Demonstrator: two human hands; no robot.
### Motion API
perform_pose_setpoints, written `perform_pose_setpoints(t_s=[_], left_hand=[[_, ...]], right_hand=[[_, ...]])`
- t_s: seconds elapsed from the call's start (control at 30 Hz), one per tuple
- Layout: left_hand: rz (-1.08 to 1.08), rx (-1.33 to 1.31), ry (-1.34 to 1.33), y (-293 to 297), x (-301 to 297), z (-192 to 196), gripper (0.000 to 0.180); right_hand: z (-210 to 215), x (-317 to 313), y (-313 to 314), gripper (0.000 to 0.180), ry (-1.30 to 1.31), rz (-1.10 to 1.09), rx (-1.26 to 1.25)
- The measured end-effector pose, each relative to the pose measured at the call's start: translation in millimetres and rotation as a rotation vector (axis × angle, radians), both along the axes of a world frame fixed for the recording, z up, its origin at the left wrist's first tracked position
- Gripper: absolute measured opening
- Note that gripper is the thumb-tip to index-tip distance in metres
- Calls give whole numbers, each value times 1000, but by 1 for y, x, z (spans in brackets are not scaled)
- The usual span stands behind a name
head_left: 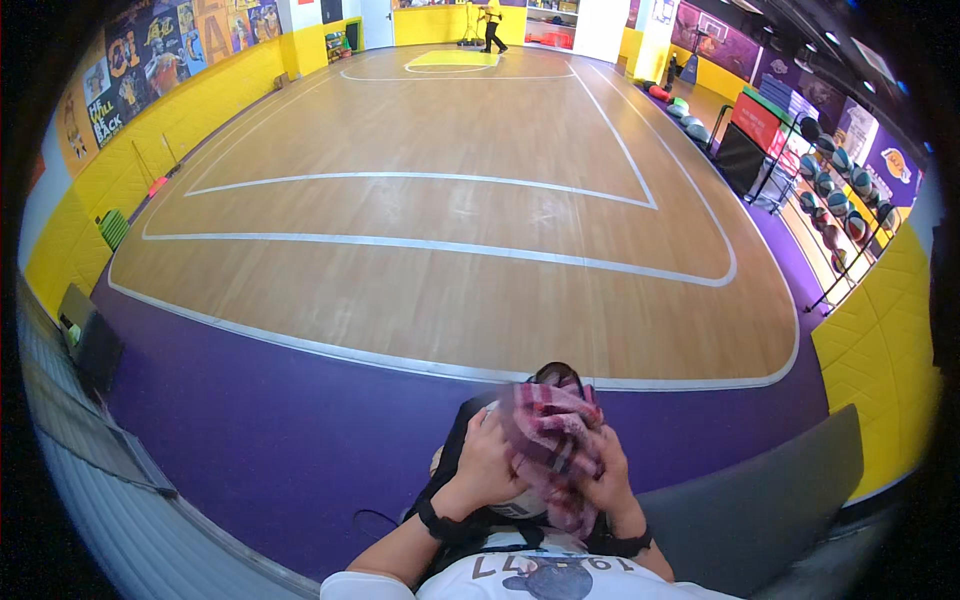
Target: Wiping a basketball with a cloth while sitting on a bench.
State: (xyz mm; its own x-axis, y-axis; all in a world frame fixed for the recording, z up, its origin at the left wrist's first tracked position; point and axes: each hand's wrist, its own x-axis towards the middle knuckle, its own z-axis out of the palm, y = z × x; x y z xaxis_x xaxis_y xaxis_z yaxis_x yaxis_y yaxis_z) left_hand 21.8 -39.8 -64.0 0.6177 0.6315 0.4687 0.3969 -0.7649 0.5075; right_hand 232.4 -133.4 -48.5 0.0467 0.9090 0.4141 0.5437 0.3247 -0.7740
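A crumpled plaid cloth (556, 432) in pink, maroon and white is bunched in front of my body, between my two hands. My left hand (484, 464) grips it from the left, fingers curled into the fabric. On the right side, my right hand (608, 478) is closed around its folds, with some fingers hidden. Both wrists wear black bands. Under the cloth, over my lap, lies something black (462, 430), partly covered; I cannot tell what it is. A dark rounded shape (558, 374) shows just beyond the cloth.
A dark padded bench (760, 500) is at my right. Ahead lies a wooden court (430, 290) with white lines and a purple border (250, 400). Far right stands a ball rack (845, 200). Yellow padded walls (200, 130) line the sides. A person (493, 25) in yellow and black is far off.
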Motion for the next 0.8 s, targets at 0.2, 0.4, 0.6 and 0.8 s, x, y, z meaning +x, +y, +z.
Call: perform_pose_setpoints(t_s=[0.2, 0.4, 0.6, 0.8], left_hand=[[38, 21, 55, 4, 10, 13, 64], [8, -100, -164, 0, 6, 12, 63], [32, 35, -8, 2, 14, 14, 74], [-11, -90, -189, 0, 0, -3, 76]], right_hand=[[-1, 17, 8, 55, 219, -172, -231], [-2, 9, 8, 61, -142, 59, -39], [-21, 39, 7, 57, 526, -68, -300], [13, -6, 0, 50, -195, 83, 30]])
